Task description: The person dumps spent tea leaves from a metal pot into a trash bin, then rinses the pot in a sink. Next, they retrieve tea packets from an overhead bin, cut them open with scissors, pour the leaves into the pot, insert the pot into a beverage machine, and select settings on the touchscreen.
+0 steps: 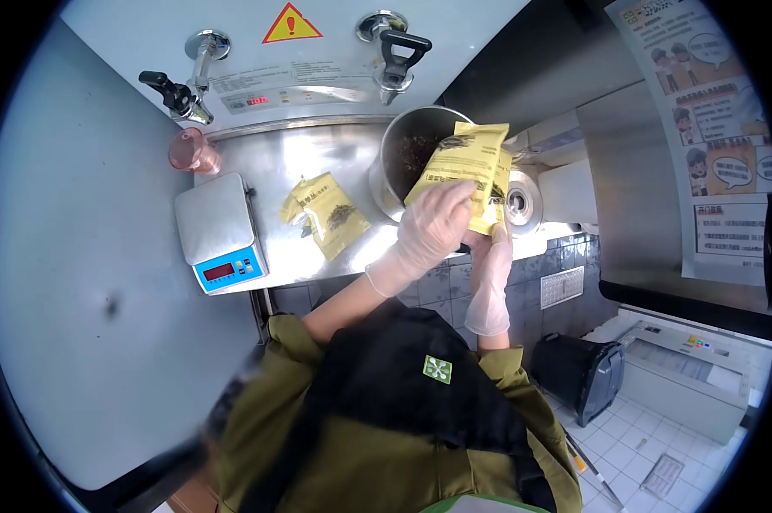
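Note:
Both of my hands wear thin clear gloves. My left hand (437, 224) is closed on the lower part of a yellow tea packet (467, 154), its fingers bent across the printed front. Just to the right, my right hand (491, 261) grips the bottom end of the yellow packaging, where a second yellow packet (499, 198) shows partly behind the first. The packets overlap the right rim of a steel pot (386, 175). Dark loose tea leaves (416, 154) lie inside the pot. More yellow packets (330, 214), flattened and crumpled, rest on the counter to the left.
A digital scale (217, 221) and a pink plastic cup (193, 151) stand left on the steel counter (270, 162). Two taps, a left one (189, 81) and a right one (394, 64), project from the boiler above. A round metal lid (523, 203) is right of the pot.

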### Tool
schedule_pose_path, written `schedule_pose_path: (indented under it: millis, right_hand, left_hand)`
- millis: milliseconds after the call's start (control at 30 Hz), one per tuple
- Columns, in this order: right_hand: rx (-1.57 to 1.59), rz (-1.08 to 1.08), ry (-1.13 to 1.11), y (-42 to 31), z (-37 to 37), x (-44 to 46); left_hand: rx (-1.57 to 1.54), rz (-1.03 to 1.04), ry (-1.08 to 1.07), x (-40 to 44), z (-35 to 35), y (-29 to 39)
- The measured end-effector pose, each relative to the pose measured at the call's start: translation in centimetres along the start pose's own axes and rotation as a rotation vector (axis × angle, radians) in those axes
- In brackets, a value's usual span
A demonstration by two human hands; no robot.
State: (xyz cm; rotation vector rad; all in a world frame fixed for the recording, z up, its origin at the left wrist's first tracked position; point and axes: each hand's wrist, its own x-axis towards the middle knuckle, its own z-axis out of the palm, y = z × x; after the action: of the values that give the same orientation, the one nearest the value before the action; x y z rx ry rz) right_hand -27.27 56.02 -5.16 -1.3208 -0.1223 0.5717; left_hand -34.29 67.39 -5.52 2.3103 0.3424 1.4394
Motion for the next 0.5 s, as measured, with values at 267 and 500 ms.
schedule_pose_path:
  millis: [267,500]
  right_hand:
    - [0.213,0.159,-0.18,-1.2,0.8,-6.1]
    - [0.296,0.427,-0.555,3.0,4.8,-8.5]
  left_hand:
    - [0.024,-0.019,-0.223,-0.5,-3.6,5.2]
    - [0.272,-0.186,-0.327,-5.0,-10.8,3.3]
